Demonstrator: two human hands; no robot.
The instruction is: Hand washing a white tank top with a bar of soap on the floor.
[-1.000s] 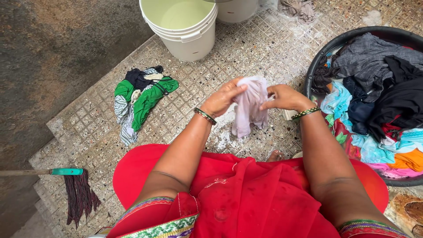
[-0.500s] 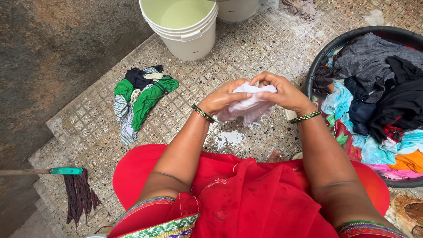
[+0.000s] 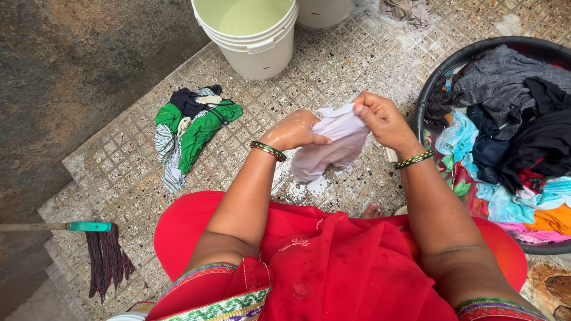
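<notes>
Both my hands grip a wet pale lilac cloth (image 3: pixel 330 148) above the tiled floor. My left hand (image 3: pixel 291 131) is closed on its left side, and my right hand (image 3: pixel 377 119) pinches its upper edge, held a little higher. The cloth hangs down between them over a patch of white suds (image 3: pixel 312 187) on the tiles. Green and gold bangles circle both wrists.
A black tub (image 3: pixel 461 59) heaped with mixed coloured clothes stands at the right. A white bucket (image 3: pixel 253 35) of water is at the top, another beside it. A green, striped and dark clothes pile (image 3: pixel 190 134) lies left. A mop (image 3: pixel 101 249) rests at lower left.
The cloth first hung between my hands, was bunched up between them, and now hangs stretched again with my right hand raised and my left lower.
</notes>
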